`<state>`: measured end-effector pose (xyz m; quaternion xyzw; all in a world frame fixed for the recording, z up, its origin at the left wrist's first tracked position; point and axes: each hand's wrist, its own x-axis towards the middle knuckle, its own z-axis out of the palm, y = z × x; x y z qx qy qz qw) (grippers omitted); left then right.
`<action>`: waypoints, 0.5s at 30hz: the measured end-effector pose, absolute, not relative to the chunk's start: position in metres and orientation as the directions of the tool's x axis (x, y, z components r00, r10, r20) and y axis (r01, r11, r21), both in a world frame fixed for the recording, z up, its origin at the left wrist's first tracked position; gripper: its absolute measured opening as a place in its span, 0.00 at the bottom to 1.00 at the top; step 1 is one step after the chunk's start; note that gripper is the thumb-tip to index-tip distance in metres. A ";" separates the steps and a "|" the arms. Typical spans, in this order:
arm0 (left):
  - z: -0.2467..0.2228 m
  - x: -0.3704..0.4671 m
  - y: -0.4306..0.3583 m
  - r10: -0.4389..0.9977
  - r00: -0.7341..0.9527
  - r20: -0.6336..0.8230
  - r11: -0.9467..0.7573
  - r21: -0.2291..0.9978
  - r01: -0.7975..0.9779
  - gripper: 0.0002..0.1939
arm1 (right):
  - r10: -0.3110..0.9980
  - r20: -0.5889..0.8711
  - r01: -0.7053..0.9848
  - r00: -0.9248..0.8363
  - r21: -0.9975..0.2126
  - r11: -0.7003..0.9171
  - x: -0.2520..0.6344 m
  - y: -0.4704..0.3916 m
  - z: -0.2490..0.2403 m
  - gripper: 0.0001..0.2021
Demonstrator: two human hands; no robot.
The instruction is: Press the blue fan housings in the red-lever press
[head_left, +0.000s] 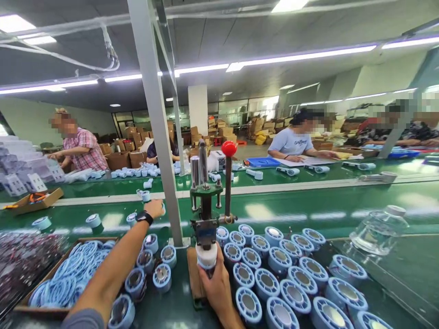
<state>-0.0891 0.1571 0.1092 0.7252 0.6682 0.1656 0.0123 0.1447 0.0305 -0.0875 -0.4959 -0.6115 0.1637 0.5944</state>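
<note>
My right hand [217,281] grips a round white-and-light-blue housing [206,257] at the foot of a hand press [206,228], directly beneath its ram. The press has a lever with a red ball knob [229,148], and neither hand is on it. My left arm reaches out over the green conveyor, past the grey post. That left hand [155,209] is closed, with a sliver of a light-blue housing [163,209] showing at its far side; most of it is hidden. Another light-blue housing [131,219] lies beside my left wrist.
Rows of light-blue housings with metal discs [269,283] fill the right bench; several more [162,276] stand left of the press. A box of light-blue rings [75,269] sits left, a clear water bottle [379,233] right. The grey post [154,114] rises close by. Co-workers sit across the conveyor.
</note>
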 end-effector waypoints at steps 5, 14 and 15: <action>0.112 -0.133 0.061 0.982 -0.150 0.111 0.133 0.152 0.979 0.14 | 0.860 0.443 0.243 0.252 -0.890 0.387 0.142 0.024 -0.074 0.39; 0.025 -0.015 -0.076 0.989 0.087 -0.123 -0.074 0.105 0.992 0.20 | 0.805 0.459 0.230 0.376 -0.888 0.399 0.141 0.007 -0.061 0.40; 0.023 -0.012 -0.070 0.994 0.049 -0.100 -0.039 0.100 0.994 0.21 | 0.813 0.457 0.250 0.359 -0.887 0.388 0.142 -0.002 -0.060 0.39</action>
